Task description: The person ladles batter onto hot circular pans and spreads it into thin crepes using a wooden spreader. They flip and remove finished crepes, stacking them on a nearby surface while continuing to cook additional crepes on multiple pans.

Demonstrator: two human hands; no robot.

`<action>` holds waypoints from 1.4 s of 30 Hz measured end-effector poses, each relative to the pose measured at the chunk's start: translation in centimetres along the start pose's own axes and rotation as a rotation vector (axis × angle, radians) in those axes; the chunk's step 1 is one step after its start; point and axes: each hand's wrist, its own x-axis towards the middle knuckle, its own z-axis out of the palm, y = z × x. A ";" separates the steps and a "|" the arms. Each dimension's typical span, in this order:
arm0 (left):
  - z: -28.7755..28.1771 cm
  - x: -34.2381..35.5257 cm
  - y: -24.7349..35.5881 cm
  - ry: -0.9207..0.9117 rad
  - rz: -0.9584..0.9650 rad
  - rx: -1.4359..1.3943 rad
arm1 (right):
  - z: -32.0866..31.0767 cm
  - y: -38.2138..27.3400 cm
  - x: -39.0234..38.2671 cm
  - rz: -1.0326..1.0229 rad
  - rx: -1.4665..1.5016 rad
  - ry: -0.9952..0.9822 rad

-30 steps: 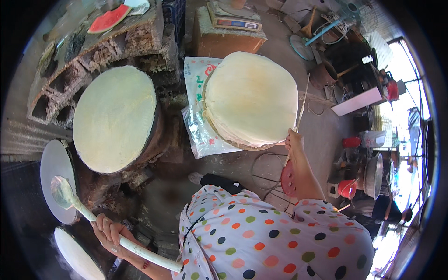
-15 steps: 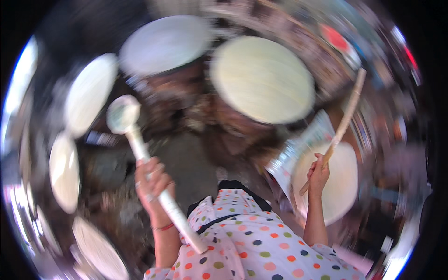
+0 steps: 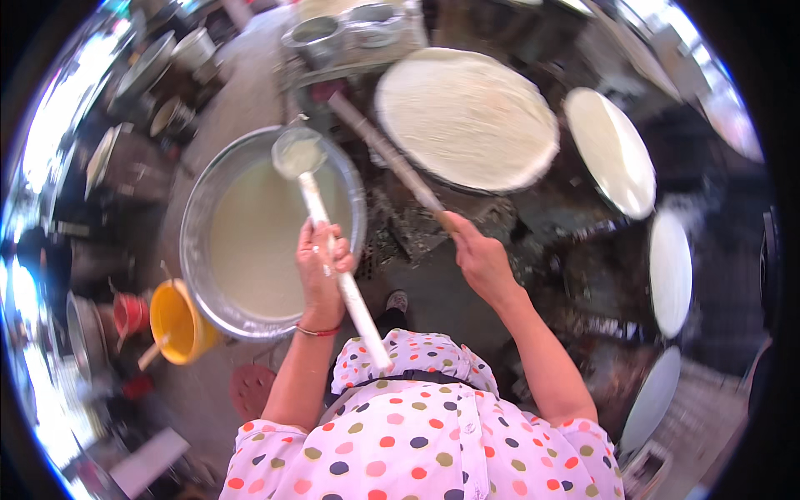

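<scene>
My left hand (image 3: 322,271) is closed round the white handle of a ladle (image 3: 312,200). Its round bowl holds something pale and hangs over a wide metal basin (image 3: 192,237) partly filled with creamy liquid (image 3: 260,237). In my right hand (image 3: 483,265) is a long wooden stick (image 3: 392,158), slanting up and left past the near side of a round pan. A pale, ridged layer (image 3: 467,118) covers that pan. The stick's far end lies between the basin and the pan, by a dark red thing I cannot make out.
More round pans with white tops curve down the right, including a nearer one (image 3: 612,154) and another (image 3: 671,273). Two metal pots (image 3: 317,40) stand on a ledge at the back. At left are a yellow bucket (image 3: 179,321), a red pail (image 3: 130,313) and a reddish stool (image 3: 252,390).
The view has swung round: the basin now shows at left and the row of pans at right. The stick now leans left instead of right. Both hands keep their hold.
</scene>
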 end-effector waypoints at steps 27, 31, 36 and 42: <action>-20.8 1.0 -7.2 0.481 -0.387 -0.671 | 12.2 -4.7 10.7 0.243 -0.253 -1.132; -19.2 -0.8 -3.7 0.322 -0.285 -1.084 | 10.0 -4.8 9.6 0.330 0.036 -1.082; -12.7 -1.1 5.1 0.215 -0.115 -1.016 | 6.6 -8.7 9.4 0.209 0.265 -0.989; -5.6 -4.5 14.4 0.197 0.241 -0.458 | 3.7 -14.7 8.8 -0.103 0.489 -0.848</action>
